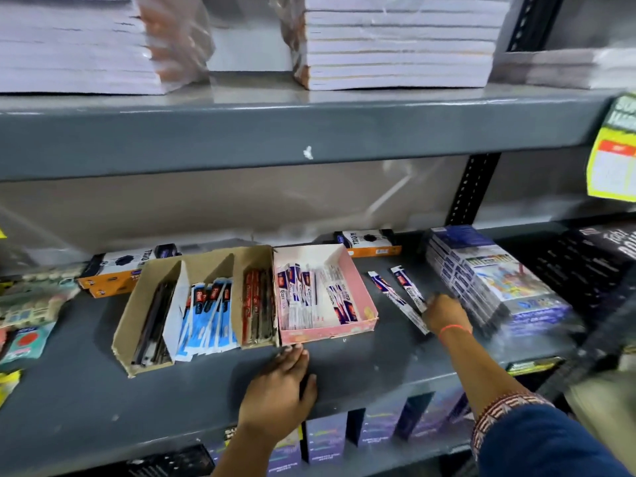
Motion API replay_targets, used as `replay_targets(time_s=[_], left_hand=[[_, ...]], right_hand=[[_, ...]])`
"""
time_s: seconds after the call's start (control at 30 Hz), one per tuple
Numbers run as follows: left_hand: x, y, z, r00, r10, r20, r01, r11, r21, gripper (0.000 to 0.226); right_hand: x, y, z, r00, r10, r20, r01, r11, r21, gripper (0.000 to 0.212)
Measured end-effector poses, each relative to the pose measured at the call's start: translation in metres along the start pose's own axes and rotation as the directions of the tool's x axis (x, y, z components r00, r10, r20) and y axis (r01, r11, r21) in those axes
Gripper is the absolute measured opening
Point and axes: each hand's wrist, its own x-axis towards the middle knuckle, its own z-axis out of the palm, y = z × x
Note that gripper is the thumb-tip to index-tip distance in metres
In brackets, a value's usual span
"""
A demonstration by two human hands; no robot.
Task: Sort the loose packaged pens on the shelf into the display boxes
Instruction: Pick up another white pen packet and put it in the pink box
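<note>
A pink display box (361,297) on the grey shelf holds white and blue packaged pens. Left of it a brown cardboard box (137,304) with three compartments holds dark, blue and red pen packs. Two loose packaged pens (399,297) lie on the shelf right of the pink box. My right hand (445,313) rests at their near ends, fingers on them; I cannot see whether it grips them. My left hand (278,390) lies flat on the shelf, fingertips touching the pink box's front edge.
A stack of blue boxed sets (495,280) stands just right of my right hand. Orange and black boxes (113,270) sit behind the display boxes. Packets (27,304) lie at far left. Stacks of notebooks (395,43) fill the upper shelf. A yellow tag (612,153) hangs at right.
</note>
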Motion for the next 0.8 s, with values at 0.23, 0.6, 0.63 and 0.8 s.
replay_targets(time_s=[0.23, 0.6, 0.63, 0.8], left_hand=[[-0.001, -0.002, 0.001, 1.0, -0.013, 0.002, 0.013, 1.0, -0.024, 0.052], [0.0, -0.002, 0.004, 0.999, -0.025, -0.027, 0.024, 0.999, -0.035, 0.052], [0.0, -0.002, 0.004, 0.999, -0.025, -0.027, 0.024, 0.999, -0.039, 0.052], [0.0, -0.001, 0.003, 0.999, -0.022, -0.025, 0.022, 1.0, -0.02, 0.053]], right_hand=[[0.014, 0.002, -0.005, 0.991, 0.033, 0.132, -0.053, 0.986, 0.156, 0.03], [-0.033, -0.024, -0.013, 0.973, -0.19, 0.133, -0.042, 0.421, 0.906, 0.029], [-0.036, -0.027, -0.009, 0.975, -0.192, 0.115, -0.02, 0.438, 0.899, 0.026], [-0.031, -0.03, 0.01, 0.994, -0.025, -0.103, 0.074, 0.864, 0.499, 0.022]])
